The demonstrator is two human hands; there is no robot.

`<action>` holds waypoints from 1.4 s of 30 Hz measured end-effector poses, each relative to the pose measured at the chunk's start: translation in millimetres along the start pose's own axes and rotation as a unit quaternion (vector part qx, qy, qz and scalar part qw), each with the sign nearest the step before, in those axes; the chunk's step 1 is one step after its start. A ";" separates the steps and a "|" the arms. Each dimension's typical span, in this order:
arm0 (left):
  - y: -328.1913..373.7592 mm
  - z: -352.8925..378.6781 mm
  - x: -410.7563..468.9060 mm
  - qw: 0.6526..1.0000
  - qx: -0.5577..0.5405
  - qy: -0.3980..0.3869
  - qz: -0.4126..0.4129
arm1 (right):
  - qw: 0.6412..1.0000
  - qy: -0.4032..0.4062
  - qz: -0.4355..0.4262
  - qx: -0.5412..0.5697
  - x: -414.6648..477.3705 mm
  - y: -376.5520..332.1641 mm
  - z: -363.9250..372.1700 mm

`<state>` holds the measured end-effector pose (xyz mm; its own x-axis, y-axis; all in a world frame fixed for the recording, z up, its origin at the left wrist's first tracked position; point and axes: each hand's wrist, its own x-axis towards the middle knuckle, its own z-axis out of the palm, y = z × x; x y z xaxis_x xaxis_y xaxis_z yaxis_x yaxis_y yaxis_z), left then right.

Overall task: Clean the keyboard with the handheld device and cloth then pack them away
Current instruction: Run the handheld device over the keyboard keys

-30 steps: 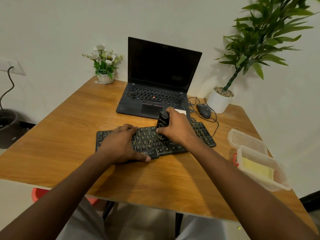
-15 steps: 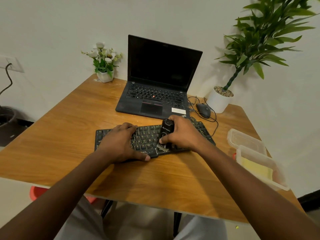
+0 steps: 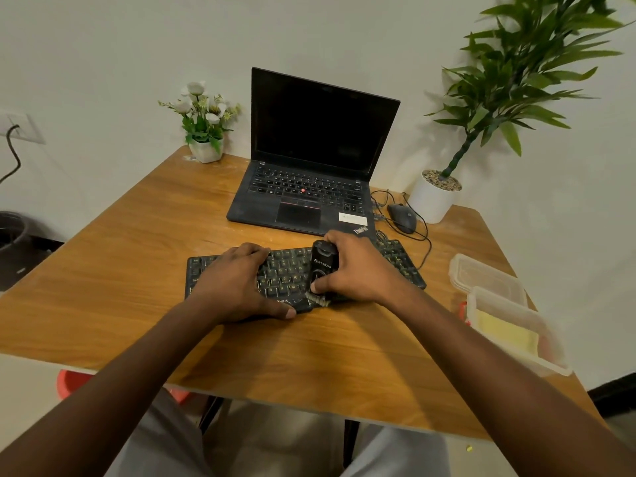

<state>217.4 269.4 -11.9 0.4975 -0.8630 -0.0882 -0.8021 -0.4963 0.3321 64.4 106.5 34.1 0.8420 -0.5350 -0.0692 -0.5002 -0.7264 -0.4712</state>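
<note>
Room: plain white wall (image 3: 103, 46) behind. Wall socket (image 3: 24, 127) far left with a dark cable hanging from it, dark bin (image 3: 12, 242) on the floor below, and a bit of red stool (image 3: 70, 382) showing under the near-left edge of the bench (image 3: 120, 270). Bench top is brown wood grain, seen corner-on. Back left corner: small white flower pot (image 3: 204, 132) with white blooms. Keyboard (image 3: 292, 273), black, lies flat across the middle of the bench, close to me. My left fingers (image 3: 247, 253) lie flat and relaxed on its left half, gripping nothing, thumb against the near edge. Behind the keyboard: black laptop (image 3: 309, 187), lid up, screen dark, front edge just beside the keyboard's far edge. My right fingers (image 3: 340, 241) are wrapped round the handheld device (image 3: 323, 266), thumb on its near face, the rest behind it. The device is black and stands roughly upright over the keyboard's middle-right, pale brush end down at the near rows. Right of the laptop: black mouse (image 3: 402, 213), its cable looped on the wood, then a white pebble-topped plant pot (image 3: 433, 197) with a tall green plant at the back right corner, against the wall. Right edge of the bench: clear lid (image 3: 488, 280) lying flat, and just in front of it a clear tub (image 3: 502, 301) with the yellow cloth (image 3: 506, 333) inside, well apart from the keyboard.
</note>
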 end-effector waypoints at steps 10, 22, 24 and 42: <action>-13.8 -1.3 -8.4 0.999 0.014 -0.017 0.024 | 0.999 0.026 0.030 0.032 0.4 6.7 -5.3; -55.4 -13.1 -29.2 1.000 -0.001 -0.008 0.011 | 0.997 0.013 -0.056 0.050 -2.7 -46.4 38.7; -55.9 -12.0 -27.8 1.000 -0.002 -0.006 0.011 | 0.996 0.006 -0.075 0.049 -2.3 -57.0 46.6; -69.9 -13.3 -23.3 0.999 -0.003 -0.015 0.040 | 0.997 0.013 -0.073 0.032 -9.5 -48.9 38.0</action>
<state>266.2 325.5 -20.6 0.4207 -0.9028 -0.0895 -0.8373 -0.4244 0.3446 88.6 163.6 24.4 0.8989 -0.4375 0.0255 -0.3591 -0.7688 -0.5291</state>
